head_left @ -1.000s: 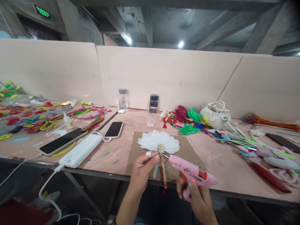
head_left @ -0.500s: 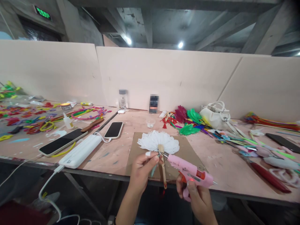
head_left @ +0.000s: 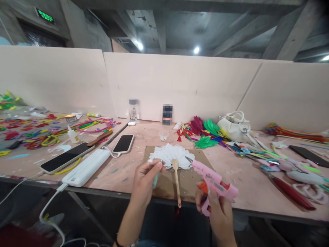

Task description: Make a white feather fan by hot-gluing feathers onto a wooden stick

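My right hand is wrapped round the grip of a pink hot glue gun, its metal nozzle pointing up and left over the fan's right side. In my left hand, thumb and fingers pinch a small pale teal piece that hangs below them; its exact kind is unclear. Between the hands lies a white, frilly-edged fan with a wooden handle towards me and a red cord at its end. Under the fan is a brown cardboard sheet.
Left of the fan lie phones and a white power bank with a cable over the edge. Coloured feathers, a white handbag, craft bits and a dark red tool are on the right. A partition stands behind.
My left hand has moved left, away from the fan's handle, with the teal piece. The glue gun has shifted slightly right and up, its nozzle now apart from my left fingers.
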`<state>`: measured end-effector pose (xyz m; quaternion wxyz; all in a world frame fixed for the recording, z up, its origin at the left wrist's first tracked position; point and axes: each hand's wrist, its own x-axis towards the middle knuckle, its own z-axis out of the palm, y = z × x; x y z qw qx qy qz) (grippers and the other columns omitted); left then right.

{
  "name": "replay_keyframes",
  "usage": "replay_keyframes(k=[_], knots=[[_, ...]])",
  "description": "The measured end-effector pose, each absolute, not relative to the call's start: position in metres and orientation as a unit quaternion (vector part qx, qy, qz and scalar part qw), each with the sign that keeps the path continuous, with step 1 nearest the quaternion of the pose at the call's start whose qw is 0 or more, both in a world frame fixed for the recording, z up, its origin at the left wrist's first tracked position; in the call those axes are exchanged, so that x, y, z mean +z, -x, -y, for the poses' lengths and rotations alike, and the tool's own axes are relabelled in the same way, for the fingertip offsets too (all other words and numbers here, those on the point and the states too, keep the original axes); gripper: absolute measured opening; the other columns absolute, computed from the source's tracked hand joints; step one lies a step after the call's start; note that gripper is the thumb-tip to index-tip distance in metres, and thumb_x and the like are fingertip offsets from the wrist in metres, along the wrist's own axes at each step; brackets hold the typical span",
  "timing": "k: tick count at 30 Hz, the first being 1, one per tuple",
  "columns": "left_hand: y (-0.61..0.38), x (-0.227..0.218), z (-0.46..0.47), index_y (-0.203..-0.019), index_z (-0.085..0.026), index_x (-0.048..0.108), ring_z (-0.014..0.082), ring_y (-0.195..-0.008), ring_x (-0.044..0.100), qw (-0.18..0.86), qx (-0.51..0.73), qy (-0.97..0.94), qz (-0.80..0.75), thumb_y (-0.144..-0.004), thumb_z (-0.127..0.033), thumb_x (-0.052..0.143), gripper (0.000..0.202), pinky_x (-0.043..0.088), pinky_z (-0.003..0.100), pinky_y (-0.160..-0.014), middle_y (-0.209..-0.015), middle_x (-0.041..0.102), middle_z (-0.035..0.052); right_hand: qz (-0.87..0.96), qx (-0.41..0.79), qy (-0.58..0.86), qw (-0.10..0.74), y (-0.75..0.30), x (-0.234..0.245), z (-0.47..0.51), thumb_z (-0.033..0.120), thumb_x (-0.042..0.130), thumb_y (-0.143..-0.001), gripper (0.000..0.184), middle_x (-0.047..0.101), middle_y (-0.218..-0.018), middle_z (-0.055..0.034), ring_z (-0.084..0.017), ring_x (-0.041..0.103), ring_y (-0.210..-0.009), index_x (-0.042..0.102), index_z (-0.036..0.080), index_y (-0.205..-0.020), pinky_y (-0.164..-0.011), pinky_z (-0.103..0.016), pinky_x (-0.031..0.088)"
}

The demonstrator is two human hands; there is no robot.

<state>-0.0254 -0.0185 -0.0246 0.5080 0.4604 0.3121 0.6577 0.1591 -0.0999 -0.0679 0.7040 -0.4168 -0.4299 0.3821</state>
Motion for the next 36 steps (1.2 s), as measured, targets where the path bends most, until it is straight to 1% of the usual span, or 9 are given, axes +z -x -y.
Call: replay_keyframes(k=[3, 6, 11, 14, 18, 22, 27, 33, 36], knots=[[0.049, -0.002, 0.003, -0.075, -0.018, 0.081, 0.0187, -0.071, 0.065, 0.349, 0.602, -0.626, -0.354, -0.080, -0.037, 0.080, 0.020, 0.049, 0.026, -0.069, -0.076, 0.077, 0.0067, 0.404, 0.366, 0.457, 0.702, -0.158, -0.058, 0.092, 0.057, 0.072, -0.088, 0.042, 0.054, -0.059, 0.0034, -0.012, 0.048, -0.047, 0.064, 0.017, -0.099, -0.045, -0.021, 0.038], [0.073, 0.023, -0.022, -0.086, -0.021, 0.082, 0.0223, -0.079, 0.068, 0.159, 0.516, -0.766, -0.349, -0.086, -0.035, 0.074, 0.016, 0.047, 0.028, -0.075, -0.084, 0.078, 0.0081, 0.404, 0.344, 0.510, 0.677, -0.158, -0.055, 0.081, 0.056, 0.080, -0.078, 0.046, 0.061, -0.065, -0.0004, -0.016, 0.056, -0.055, 0.067, 0.016, -0.098, -0.049, -0.025, 0.046], [0.096, 0.040, -0.066, -0.077, -0.019, 0.073, 0.0181, -0.067, 0.060, -0.026, 0.240, -0.930, -0.277, -0.101, -0.037, 0.054, 0.035, 0.038, 0.026, -0.065, -0.071, 0.067, 0.0055, 0.510, 0.256, 0.560, 0.600, -0.151, -0.051, 0.061, 0.060, 0.058, -0.092, 0.043, 0.075, -0.092, -0.0121, -0.029, 0.071, -0.089, 0.071, 0.019, -0.093, -0.085, -0.040, 0.055], [0.100, 0.034, -0.083, -0.076, -0.017, 0.067, 0.0177, -0.070, 0.060, -0.035, 0.180, -0.954, -0.235, -0.104, -0.033, 0.048, 0.038, 0.038, 0.027, -0.067, -0.075, 0.066, 0.0055, 0.573, 0.169, 0.601, 0.531, -0.143, -0.045, 0.050, 0.052, 0.051, -0.096, 0.039, 0.074, -0.105, -0.0126, -0.030, 0.070, -0.098, 0.072, 0.020, -0.103, -0.091, -0.039, 0.051], [0.102, 0.019, -0.093, -0.076, -0.016, 0.064, 0.0164, -0.070, 0.061, -0.029, 0.169, -0.958, -0.231, -0.103, -0.029, 0.051, 0.033, 0.039, 0.026, -0.067, -0.075, 0.067, 0.0038, 0.619, 0.127, 0.626, 0.457, -0.135, -0.043, 0.042, 0.043, 0.048, -0.099, 0.036, 0.073, -0.106, -0.0114, -0.027, 0.070, -0.091, 0.066, 0.021, -0.121, -0.072, -0.030, 0.048], [0.105, 0.007, -0.096, -0.077, -0.016, 0.066, 0.0164, -0.070, 0.061, -0.025, 0.166, -0.958, -0.233, -0.102, -0.029, 0.054, 0.031, 0.041, 0.027, -0.067, -0.073, 0.066, 0.0034, 0.625, 0.142, 0.643, 0.419, -0.135, -0.050, 0.039, 0.032, 0.050, -0.098, 0.030, 0.073, -0.105, -0.0110, -0.024, 0.069, -0.081, 0.064, 0.019, -0.121, -0.060, -0.027, 0.042], [0.107, 0.003, -0.094, -0.085, -0.017, 0.072, 0.0166, -0.074, 0.065, -0.007, 0.178, -0.956, -0.234, -0.100, -0.024, 0.056, 0.023, 0.046, 0.026, -0.071, -0.082, 0.073, 0.0045, 0.640, 0.137, 0.626, 0.424, -0.136, -0.052, 0.041, 0.024, 0.044, -0.100, 0.024, 0.072, -0.115, -0.0085, -0.023, 0.069, -0.097, 0.066, 0.022, -0.109, -0.069, -0.026, 0.042], [0.105, 0.005, -0.093, -0.088, -0.018, 0.074, 0.0152, -0.074, 0.067, 0.019, 0.194, -0.953, -0.233, -0.099, -0.019, 0.054, 0.022, 0.050, 0.024, -0.073, -0.087, 0.077, 0.0033, 0.633, 0.112, 0.635, 0.429, -0.136, -0.053, 0.041, 0.017, 0.051, -0.093, 0.022, 0.074, -0.103, -0.0086, -0.022, 0.068, -0.079, 0.065, 0.019, -0.110, -0.062, -0.026, 0.039], [0.105, 0.003, -0.095, -0.085, -0.018, 0.072, 0.0157, -0.072, 0.066, 0.014, 0.192, -0.955, -0.224, -0.097, -0.016, 0.055, 0.021, 0.049, 0.025, -0.071, -0.084, 0.075, 0.0035, 0.644, 0.109, 0.625, 0.428, -0.136, -0.055, 0.040, 0.015, 0.050, -0.093, 0.023, 0.074, -0.101, -0.0079, -0.023, 0.068, -0.083, 0.066, 0.020, -0.108, -0.065, -0.026, 0.041]])
